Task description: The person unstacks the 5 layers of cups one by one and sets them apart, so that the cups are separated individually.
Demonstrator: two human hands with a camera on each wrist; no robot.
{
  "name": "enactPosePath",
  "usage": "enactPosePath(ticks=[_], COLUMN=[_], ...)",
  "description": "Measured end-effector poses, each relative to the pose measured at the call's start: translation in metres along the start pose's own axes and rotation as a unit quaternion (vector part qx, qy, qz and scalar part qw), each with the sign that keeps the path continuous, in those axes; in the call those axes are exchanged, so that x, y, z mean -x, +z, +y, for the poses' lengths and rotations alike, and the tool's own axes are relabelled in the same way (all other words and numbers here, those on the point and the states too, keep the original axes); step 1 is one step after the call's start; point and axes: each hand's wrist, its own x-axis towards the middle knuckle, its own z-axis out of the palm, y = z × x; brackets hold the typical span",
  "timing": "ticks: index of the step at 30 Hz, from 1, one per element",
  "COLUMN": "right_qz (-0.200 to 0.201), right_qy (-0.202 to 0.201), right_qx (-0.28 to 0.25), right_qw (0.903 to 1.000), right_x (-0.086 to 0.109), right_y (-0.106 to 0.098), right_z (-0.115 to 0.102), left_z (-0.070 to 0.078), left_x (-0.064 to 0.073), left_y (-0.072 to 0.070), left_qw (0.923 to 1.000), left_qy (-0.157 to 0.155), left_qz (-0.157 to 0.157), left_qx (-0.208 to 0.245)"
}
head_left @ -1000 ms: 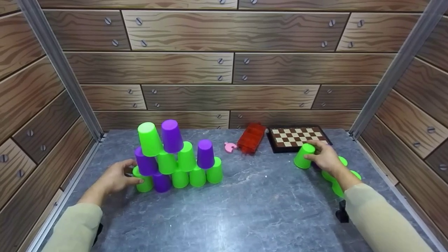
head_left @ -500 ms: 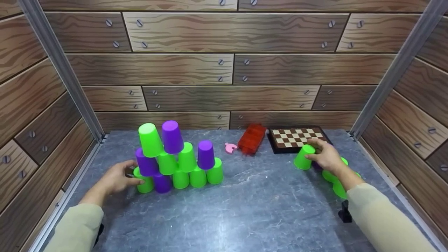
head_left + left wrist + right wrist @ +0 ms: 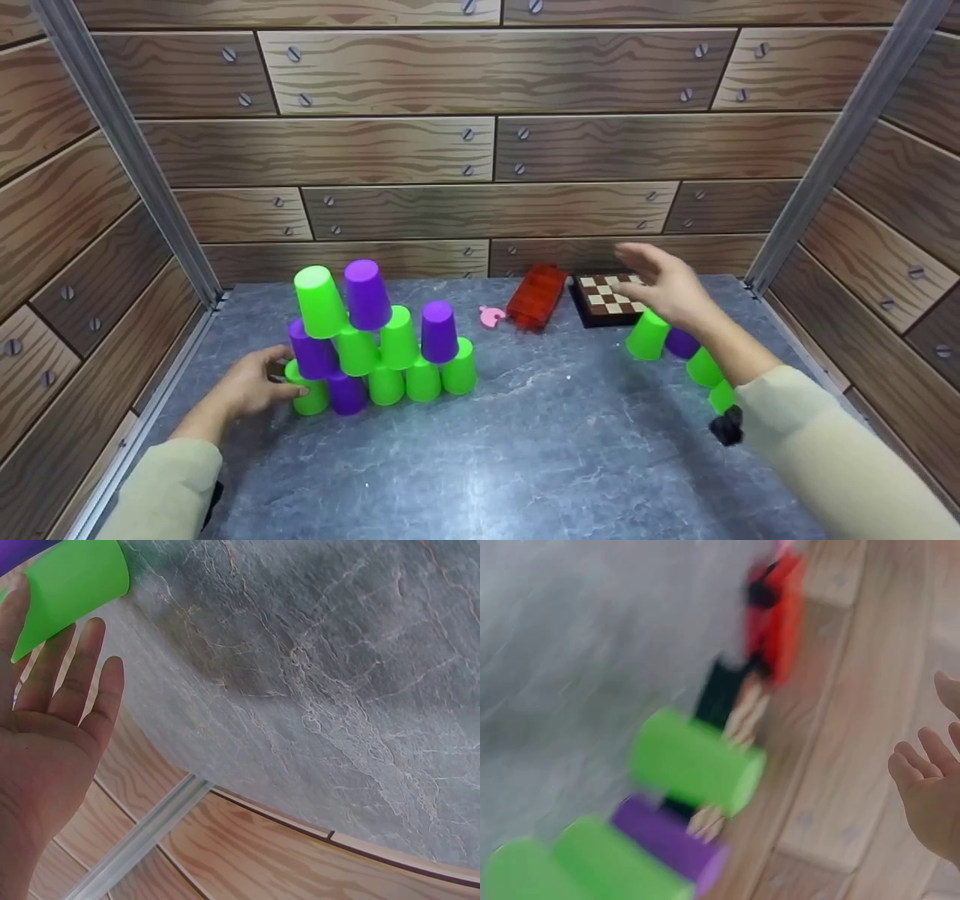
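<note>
At the left of the head view stands a stepped wall of upside-down green and purple cups, three tiers high. Its top tier has a green cup (image 3: 320, 302) and a purple cup (image 3: 367, 295). My left hand (image 3: 251, 384) holds the bottom-left green cup (image 3: 311, 397), thumb in front and fingers behind; the left wrist view shows that green cup (image 3: 79, 589) between thumb and fingers. My right hand (image 3: 671, 292) is raised with nothing in it, fingers extended, above a green cup (image 3: 646, 337). Beside that cup stand a purple cup (image 3: 681, 343) and more green cups, partly hidden by my forearm.
A chessboard (image 3: 604, 300) lies at the back right, partly covered by my right hand. Left of it are a red translucent tray (image 3: 537, 296) and a small pink piece (image 3: 491, 316). Wood-patterned walls (image 3: 405, 150) enclose the grey marbled tabletop (image 3: 510, 450).
My right hand has let go of the green cup and lifted up and away, leaving it on the table. My left hand stays on its cup, and the cup wall stands unchanged.
</note>
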Motion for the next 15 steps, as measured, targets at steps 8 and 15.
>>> enactPosePath(ticks=[8, 15], right_qz=[-0.031, -0.058], right_qy=[-0.098, -0.150], right_qx=[-0.033, -0.046], right_qw=[0.9942, 0.9859], right_x=[-0.024, -0.043], right_y=[0.058, 0.113], right_z=[-0.076, -0.137], left_z=[0.000, 0.001], left_x=[0.001, 0.001], left_y=[0.000, 0.000], left_qw=[1.0000, 1.0000], left_qy=[0.002, -0.001], left_qz=[-0.002, -0.005], left_qx=[-0.003, 0.002])
